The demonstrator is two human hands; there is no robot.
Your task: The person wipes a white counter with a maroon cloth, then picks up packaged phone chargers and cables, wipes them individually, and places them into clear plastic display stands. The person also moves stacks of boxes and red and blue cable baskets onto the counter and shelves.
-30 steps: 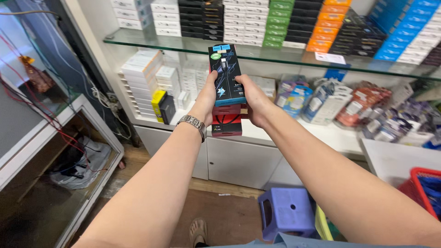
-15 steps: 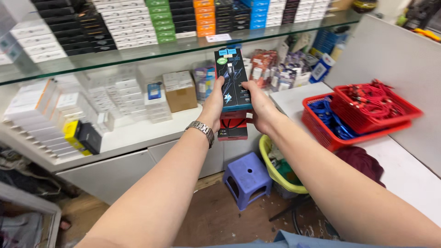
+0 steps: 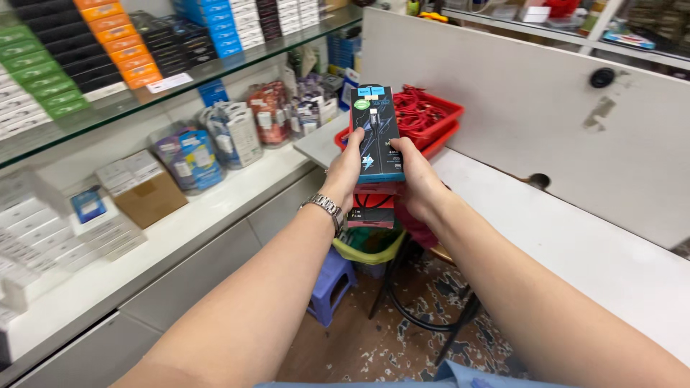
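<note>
Both my hands hold a small stack of flat cable boxes out in front of me. The top box (image 3: 376, 133) is black and teal with a cable picture on its face. A red and black box (image 3: 372, 208) shows beneath it. My left hand (image 3: 345, 171), with a metal watch (image 3: 325, 210) on the wrist, grips the stack's left edge. My right hand (image 3: 418, 178) grips its right edge from below.
A white counter (image 3: 575, 244) runs along the right with red baskets (image 3: 431, 118) of red cables at its far end. On the left, white shelves (image 3: 201, 215) carry packaged goods under a glass shelf of coloured boxes. Below are a purple stool (image 3: 330, 284) and a yellow-green bin (image 3: 366, 251).
My view has swung to the right, so the shelves slid left and the white counter and red baskets came nearer. My hands keep the same hold on the boxes.
</note>
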